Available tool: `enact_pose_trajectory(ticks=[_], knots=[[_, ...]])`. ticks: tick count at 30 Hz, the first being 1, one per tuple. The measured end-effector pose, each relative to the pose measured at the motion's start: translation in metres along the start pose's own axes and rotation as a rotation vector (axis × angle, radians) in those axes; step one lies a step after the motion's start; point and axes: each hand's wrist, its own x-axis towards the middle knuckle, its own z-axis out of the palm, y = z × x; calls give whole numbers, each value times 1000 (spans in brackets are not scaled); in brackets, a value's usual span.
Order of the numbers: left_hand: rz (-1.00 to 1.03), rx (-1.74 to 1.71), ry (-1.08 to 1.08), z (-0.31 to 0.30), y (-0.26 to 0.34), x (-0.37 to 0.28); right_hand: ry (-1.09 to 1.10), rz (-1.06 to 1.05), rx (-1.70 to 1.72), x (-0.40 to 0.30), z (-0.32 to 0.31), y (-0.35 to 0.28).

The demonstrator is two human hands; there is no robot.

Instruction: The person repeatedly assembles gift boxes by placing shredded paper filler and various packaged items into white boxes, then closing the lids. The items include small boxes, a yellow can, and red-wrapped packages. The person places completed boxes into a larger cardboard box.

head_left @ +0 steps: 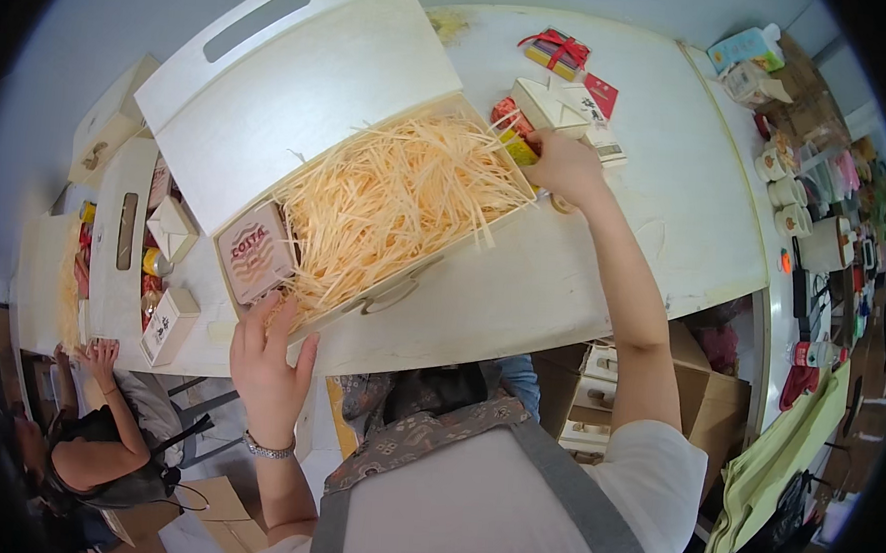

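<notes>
Before me a cream cardboard gift box (422, 253) lies with its lid (302, 96) raised, the lid having a slot handle. Pale shredded paper filler (402, 192) fills most of it. A pinkish Costa box (255, 255) sits in the left end. My left hand (272, 376) is at the front left corner, fingers apart, fingertips over the filler beside the Costa box. My right hand (572, 171) reaches past the right end to a yellow-green item (519, 149); its fingertips are partly hidden, so a grip cannot be made out. Red-wrapped item (510, 115) and cream carton (548, 105) lie just beyond.
Farther back are a ribboned stack of small boxes (556, 53) and a red card (601, 95). At left stand another gift box (123, 207), a white carton (170, 327) and a co-worker's hands (100, 360). Mugs (785, 193) line the right-hand table.
</notes>
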Motion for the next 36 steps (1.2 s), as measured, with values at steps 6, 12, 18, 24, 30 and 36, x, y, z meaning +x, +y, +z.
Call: enact_pose_trajectory(ticks=[6, 12, 18, 24, 30, 36], knots=[[-79, -130, 207, 14, -11, -25, 164, 130, 1019, -36, -43, 27], [51, -502, 324, 12, 21, -3, -646, -252, 2182, -61, -23, -23], [-274, -1548, 126, 0, 26, 17, -962, -214, 1564, -100, 30, -148], [-424, -1379, 146, 10, -23, -13, -308, -773, 744, -127, 21, -215], [-392, -109, 553, 13, -94, -46, -227, -876, 617, -100, 32, -236], [-214, -846, 356, -2, -71, -50, -255, -1058, 627, -106, 20, -250]])
